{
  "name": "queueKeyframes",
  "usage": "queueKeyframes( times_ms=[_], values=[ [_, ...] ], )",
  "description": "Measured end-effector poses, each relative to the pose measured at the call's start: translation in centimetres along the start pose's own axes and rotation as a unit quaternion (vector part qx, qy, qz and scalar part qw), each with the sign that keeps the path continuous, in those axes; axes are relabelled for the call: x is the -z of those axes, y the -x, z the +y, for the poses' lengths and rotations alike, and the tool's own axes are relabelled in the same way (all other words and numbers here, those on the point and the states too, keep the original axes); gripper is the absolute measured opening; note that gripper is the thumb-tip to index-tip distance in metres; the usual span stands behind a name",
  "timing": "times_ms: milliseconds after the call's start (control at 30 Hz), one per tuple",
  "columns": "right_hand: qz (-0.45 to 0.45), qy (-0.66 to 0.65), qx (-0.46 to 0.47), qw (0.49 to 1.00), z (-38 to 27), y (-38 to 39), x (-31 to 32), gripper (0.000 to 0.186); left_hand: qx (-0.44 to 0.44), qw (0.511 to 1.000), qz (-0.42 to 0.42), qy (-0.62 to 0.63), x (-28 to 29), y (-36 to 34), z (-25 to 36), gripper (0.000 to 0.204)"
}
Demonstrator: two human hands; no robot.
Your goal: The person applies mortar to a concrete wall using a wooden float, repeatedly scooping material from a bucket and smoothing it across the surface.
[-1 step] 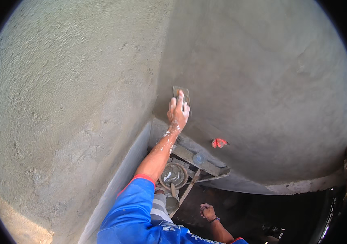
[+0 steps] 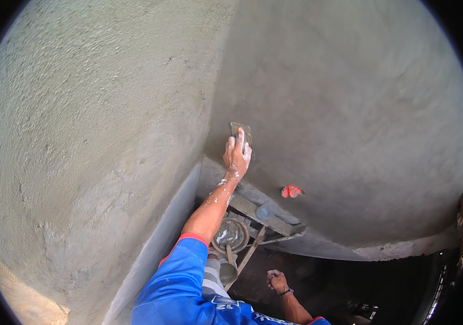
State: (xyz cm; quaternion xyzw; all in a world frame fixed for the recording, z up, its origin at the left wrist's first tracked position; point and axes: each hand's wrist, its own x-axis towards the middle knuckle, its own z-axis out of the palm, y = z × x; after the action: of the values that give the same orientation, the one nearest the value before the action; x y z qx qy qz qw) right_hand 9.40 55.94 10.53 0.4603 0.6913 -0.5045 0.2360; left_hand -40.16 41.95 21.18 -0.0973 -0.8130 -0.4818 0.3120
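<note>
- We press a float [image 2: 242, 131] flat against the grey plastered wall [image 2: 351, 108], just right of the inner corner where that wall meets the rougher wall [image 2: 90, 119] on our left.
- Our left hand [image 2: 237, 154] lies over the float with its fingers spread along it, pinning it to the plaster; only the float's upper end shows above our fingertips.
- The wrist and forearm below that hand are flecked with white splashes, and a blue sleeve [image 2: 180, 281] with a red cuff covers the upper arm.
- Our right hand [image 2: 277, 281] hangs low and well apart from the float, loosely curled with a dark band at the wrist; we cannot tell whether it holds anything.
- A small red tag [image 2: 291, 191] sits on the wall to the lower right of the float.
- Below the left arm a wooden plank [image 2: 256, 212] crosses at a slant, with a small round lid-like thing [image 2: 264, 212] lying on it.
- Under the plank stands a round bucket [image 2: 231, 234], and just below it a smaller pail [image 2: 227, 269].
- The wall's lower edge [image 2: 388, 250] is ragged and pale, with dark floor beneath it.
</note>
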Motion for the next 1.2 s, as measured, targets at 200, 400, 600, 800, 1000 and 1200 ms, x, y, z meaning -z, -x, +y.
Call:
queueKeyframes(
  times_ms=[200, 400, 600, 800, 1000, 1200],
  values=[
    [0.061, -0.055, 0.056, 0.995, -1.3, 0.6, 3.8, 0.024, -0.084, 0.996, 0.026, -0.009, 4.6, -11.7, 9.4, 0.062],
    [0.049, -0.075, 0.017, 0.996, 2.6, 2.4, 2.5, 0.024, -0.032, 0.995, 0.090, 0.034, 5.2, -11.7, 7.0, 0.061],
    [0.009, -0.057, 0.007, 0.998, 5.1, 3.9, 0.3, 0.024, -0.099, 0.994, 0.021, 0.027, 1.1, -6.4, 9.4, 0.066],
    [0.066, -0.066, 0.024, 0.995, 3.3, 4.2, 2.1, 0.024, -0.244, 0.968, 0.045, 0.041, 7.5, -15.6, 32.4, 0.053],
    [0.098, -0.096, 0.027, 0.990, 3.2, 3.9, 2.7, 0.024, -0.414, 0.906, -0.084, -0.023, -0.6, -1.3, 21.2, 0.066],
    [0.088, -0.096, 0.008, 0.991, 5.0, 4.8, 1.2, 0.025, -0.421, 0.902, 0.090, -0.031, 8.2, -18.7, 39.7, 0.040]
  ],
)
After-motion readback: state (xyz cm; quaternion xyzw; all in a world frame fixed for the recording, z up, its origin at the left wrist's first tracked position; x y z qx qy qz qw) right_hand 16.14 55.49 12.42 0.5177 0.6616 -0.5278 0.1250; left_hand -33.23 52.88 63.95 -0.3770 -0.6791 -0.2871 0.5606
